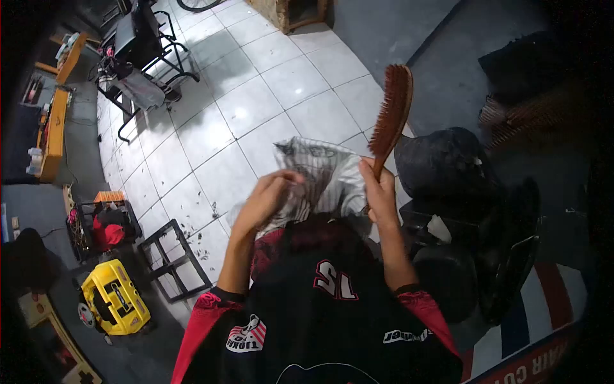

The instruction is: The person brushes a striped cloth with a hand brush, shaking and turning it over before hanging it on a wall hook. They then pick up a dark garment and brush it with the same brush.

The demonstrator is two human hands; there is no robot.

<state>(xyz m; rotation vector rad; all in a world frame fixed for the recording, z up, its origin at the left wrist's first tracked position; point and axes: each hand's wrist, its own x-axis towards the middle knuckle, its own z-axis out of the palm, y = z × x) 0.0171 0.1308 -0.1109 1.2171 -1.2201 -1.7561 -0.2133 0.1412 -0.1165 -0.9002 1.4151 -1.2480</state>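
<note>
My left hand [272,195] grips the upper edge of a white striped cloth [326,176] that hangs in front of my chest. My right hand [378,189] holds the other side of the cloth and also clasps the handle of a brown bristle brush [391,112], which points up and away from me. Both hands are at chest height above the tiled floor. My black and red jersey [320,307] fills the lower middle of the view.
A black barber chair [467,217] stands right of me. Hair clippings lie on the white tile floor [256,102] near a black footrest frame [173,259]. A yellow box [115,297] sits lower left, a black trolley [141,45] upper left, a wooden counter [54,128] far left.
</note>
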